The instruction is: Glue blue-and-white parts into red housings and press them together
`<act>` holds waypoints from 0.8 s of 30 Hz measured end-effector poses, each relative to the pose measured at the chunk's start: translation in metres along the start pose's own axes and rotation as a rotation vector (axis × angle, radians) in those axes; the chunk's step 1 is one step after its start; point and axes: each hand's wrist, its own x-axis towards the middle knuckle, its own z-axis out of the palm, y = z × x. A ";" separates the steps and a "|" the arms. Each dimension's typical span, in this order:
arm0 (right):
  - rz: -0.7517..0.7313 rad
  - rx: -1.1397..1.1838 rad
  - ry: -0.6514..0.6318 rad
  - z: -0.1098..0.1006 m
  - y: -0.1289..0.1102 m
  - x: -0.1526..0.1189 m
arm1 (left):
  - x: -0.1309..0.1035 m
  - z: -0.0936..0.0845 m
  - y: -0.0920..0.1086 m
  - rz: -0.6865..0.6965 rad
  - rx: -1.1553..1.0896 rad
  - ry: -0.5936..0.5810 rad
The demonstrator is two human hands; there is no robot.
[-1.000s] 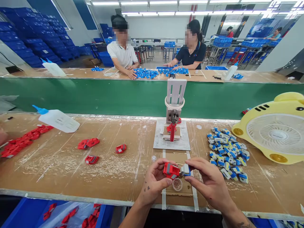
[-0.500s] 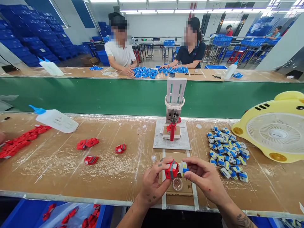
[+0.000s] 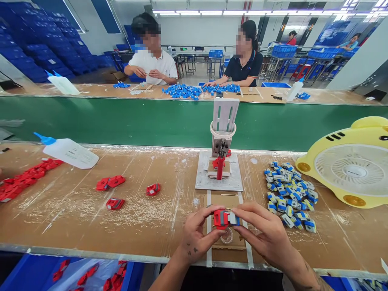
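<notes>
My left hand [image 3: 198, 232] pinches a red plastic piece with a grey band [image 3: 220, 219] between thumb and fingers. Against its right side sits a white-and-blue plastic piece [image 3: 233, 218], gripped by the fingertips of my right hand [image 3: 265, 230]. The two pieces touch; whether they are locked together I cannot tell. Below them a small clear round dish [image 3: 226, 235] rests on a cardboard strip, partly covered by my hands. Just beyond stands a press with a red handle [image 3: 220, 167], with a red piece under it.
On the right lie a pile of white-and-blue pieces [image 3: 291, 196] and a yellow fan [image 3: 354, 169]. Leftward are several loose red pieces [image 3: 115, 203], a row of red pieces [image 3: 27, 178] and a white bottle [image 3: 72, 153]. Two people sit across the green divider [image 3: 136, 121].
The white-and-blue piece has come up against the red one, and both have turned more level. Across the divider, the person in white has raised both hands from the blue pile.
</notes>
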 end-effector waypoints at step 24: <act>0.834 1.007 -0.288 0.048 0.061 0.040 | 0.050 -0.019 -0.011 -0.264 -0.209 -0.074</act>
